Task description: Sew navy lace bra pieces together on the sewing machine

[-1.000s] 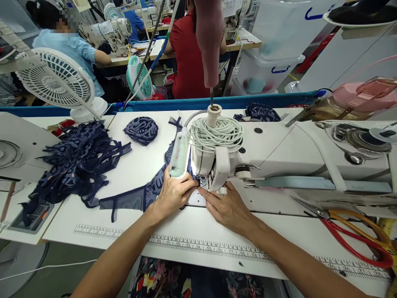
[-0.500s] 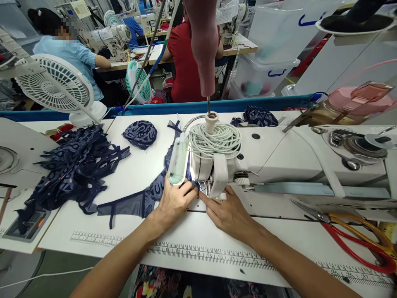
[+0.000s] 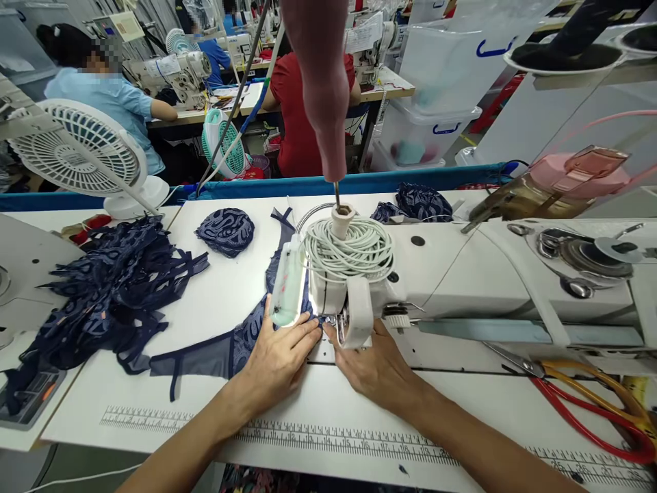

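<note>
A navy lace bra piece (image 3: 247, 340) with sheer mesh wings lies on the white sewing table, running under the head of a sewing machine (image 3: 332, 293). My left hand (image 3: 280, 356) lies on its lace part, left of the presser foot (image 3: 331, 320), fingers stretched out together and pressing down. On the right side of the foot is my right hand (image 3: 377, 366), one fingertip close to the foot. The machine's front cover hides its other fingers, so I cannot see whether they grip cloth. A coil of pale green cord (image 3: 349, 250) sits on the machine head.
Tangled navy straps and lace (image 3: 113, 287) are heaped at left, near a folded lace bundle (image 3: 226, 231). Another navy bundle (image 3: 423, 202) lies behind the machine. Red-and-orange-handled scissors (image 3: 598, 404) lie at right. A white fan (image 3: 82, 147) stands at back left. A printed ruler (image 3: 339, 436) runs along the front.
The camera view has shifted slightly, so the table appears lower and a little to the left. My left fingers look flatter and straighter on the cloth. My right hand stays beside the presser foot.
</note>
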The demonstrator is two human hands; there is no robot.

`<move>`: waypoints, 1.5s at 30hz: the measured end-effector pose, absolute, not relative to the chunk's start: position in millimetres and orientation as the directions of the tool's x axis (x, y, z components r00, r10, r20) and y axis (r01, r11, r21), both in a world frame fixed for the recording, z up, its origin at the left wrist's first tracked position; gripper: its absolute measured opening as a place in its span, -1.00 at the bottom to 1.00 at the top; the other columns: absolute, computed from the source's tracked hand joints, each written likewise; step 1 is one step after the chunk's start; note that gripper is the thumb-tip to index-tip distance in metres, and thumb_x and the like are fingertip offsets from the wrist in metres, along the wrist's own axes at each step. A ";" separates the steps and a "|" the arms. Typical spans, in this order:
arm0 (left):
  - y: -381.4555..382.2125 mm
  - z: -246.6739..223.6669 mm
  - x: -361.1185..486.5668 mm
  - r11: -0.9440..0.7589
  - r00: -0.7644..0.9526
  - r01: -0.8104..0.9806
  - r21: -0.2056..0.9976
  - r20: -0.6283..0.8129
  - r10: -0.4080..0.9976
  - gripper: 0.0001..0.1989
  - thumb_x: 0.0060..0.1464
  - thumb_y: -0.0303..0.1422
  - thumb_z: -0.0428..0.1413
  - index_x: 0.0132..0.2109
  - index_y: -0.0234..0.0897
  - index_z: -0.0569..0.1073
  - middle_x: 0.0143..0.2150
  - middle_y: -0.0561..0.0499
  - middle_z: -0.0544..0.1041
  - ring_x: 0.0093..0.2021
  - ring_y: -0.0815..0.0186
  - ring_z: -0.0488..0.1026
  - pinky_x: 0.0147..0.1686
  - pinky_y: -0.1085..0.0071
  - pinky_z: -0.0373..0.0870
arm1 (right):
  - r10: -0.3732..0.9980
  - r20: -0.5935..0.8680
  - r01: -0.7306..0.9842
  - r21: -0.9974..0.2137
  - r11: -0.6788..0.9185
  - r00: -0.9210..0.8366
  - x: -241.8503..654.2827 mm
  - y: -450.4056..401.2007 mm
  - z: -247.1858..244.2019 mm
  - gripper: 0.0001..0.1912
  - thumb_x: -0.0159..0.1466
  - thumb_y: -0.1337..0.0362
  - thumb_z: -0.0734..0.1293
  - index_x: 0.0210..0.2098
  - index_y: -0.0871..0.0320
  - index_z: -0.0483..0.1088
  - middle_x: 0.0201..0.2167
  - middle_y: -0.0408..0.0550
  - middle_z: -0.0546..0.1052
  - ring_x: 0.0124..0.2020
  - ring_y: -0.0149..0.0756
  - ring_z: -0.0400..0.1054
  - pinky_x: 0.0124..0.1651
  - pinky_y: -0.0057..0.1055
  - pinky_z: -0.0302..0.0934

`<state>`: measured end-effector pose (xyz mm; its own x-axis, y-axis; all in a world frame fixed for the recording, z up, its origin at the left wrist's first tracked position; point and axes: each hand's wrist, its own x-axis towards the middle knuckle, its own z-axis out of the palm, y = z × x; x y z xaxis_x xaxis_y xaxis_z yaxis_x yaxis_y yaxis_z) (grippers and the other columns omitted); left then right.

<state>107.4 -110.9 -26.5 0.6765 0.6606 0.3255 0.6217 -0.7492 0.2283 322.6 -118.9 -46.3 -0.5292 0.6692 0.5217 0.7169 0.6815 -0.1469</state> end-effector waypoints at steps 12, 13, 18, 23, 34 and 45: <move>-91.7 -31.3 111.1 -0.750 0.683 0.644 0.152 0.328 0.653 -0.59 0.06 -0.63 -0.06 0.02 -0.29 0.45 -0.09 -0.14 0.58 -0.03 0.10 0.49 0.17 -0.14 0.17 | 0.723 0.525 0.738 -0.237 0.632 -0.450 331.8 -115.7 -48.3 -0.81 0.25 0.46 0.21 -0.40 0.16 0.42 -0.48 -0.05 0.43 -0.36 -0.24 0.30 -0.30 -0.30 0.12; -90.7 -29.8 111.3 -0.735 0.671 0.657 0.165 0.317 0.671 -0.59 0.07 -0.63 -0.06 0.02 -0.28 0.45 -0.13 -0.12 0.58 -0.05 0.11 0.50 0.16 -0.14 0.18 | 0.723 0.550 0.747 -0.244 0.618 -0.418 333.8 -114.9 -47.2 -0.79 0.25 0.47 0.19 -0.45 0.15 0.39 -0.50 -0.06 0.42 -0.40 -0.27 0.29 -0.34 -0.32 0.10; -88.3 -29.0 109.6 -0.694 0.646 0.688 0.213 0.257 0.719 -0.61 0.12 -0.59 -0.08 0.04 -0.26 0.44 -0.20 -0.09 0.58 -0.08 0.11 0.49 0.11 -0.07 0.24 | 0.675 0.660 0.750 -0.251 0.612 -0.330 338.6 -108.1 -42.0 -0.75 0.25 0.55 0.12 -0.37 0.15 0.34 -0.55 -0.15 0.41 -0.50 -0.35 0.26 -0.44 -0.40 0.03; -87.6 -29.7 109.3 -0.707 0.647 0.667 0.237 0.288 0.706 -0.66 0.17 -0.56 -0.06 0.01 -0.26 0.47 -0.20 -0.09 0.59 -0.11 0.13 0.51 0.18 -0.13 0.09 | 0.672 0.660 0.746 -0.249 0.617 -0.335 337.1 -106.5 -38.3 -0.76 0.23 0.57 0.13 -0.32 0.16 0.33 -0.53 -0.15 0.41 -0.48 -0.34 0.26 -0.46 -0.40 -0.04; -86.1 -39.7 111.3 -0.661 0.568 0.654 0.367 0.339 0.750 -0.75 0.17 -0.52 -0.03 -0.06 -0.29 0.46 -0.18 -0.13 0.56 -0.12 0.17 0.48 -0.16 0.29 0.32 | 0.662 0.647 0.739 -0.218 0.637 -0.380 335.7 -107.5 -44.6 -0.79 0.27 0.51 0.16 -0.43 0.14 0.29 -0.51 -0.14 0.35 -0.48 -0.35 0.18 -0.39 -0.38 -0.02; -91.1 -15.3 78.2 -0.116 0.036 0.526 0.843 0.114 0.993 -0.76 0.20 -0.22 0.00 -0.31 -0.26 0.44 -0.46 0.07 0.44 -0.44 0.33 0.36 -0.39 0.45 0.25 | 0.561 0.690 0.693 -0.119 0.711 -0.457 331.3 -110.4 -44.1 -0.75 0.35 0.43 0.18 -0.40 0.17 0.41 -0.55 -0.09 0.36 -0.52 -0.32 0.20 -0.38 -0.34 0.15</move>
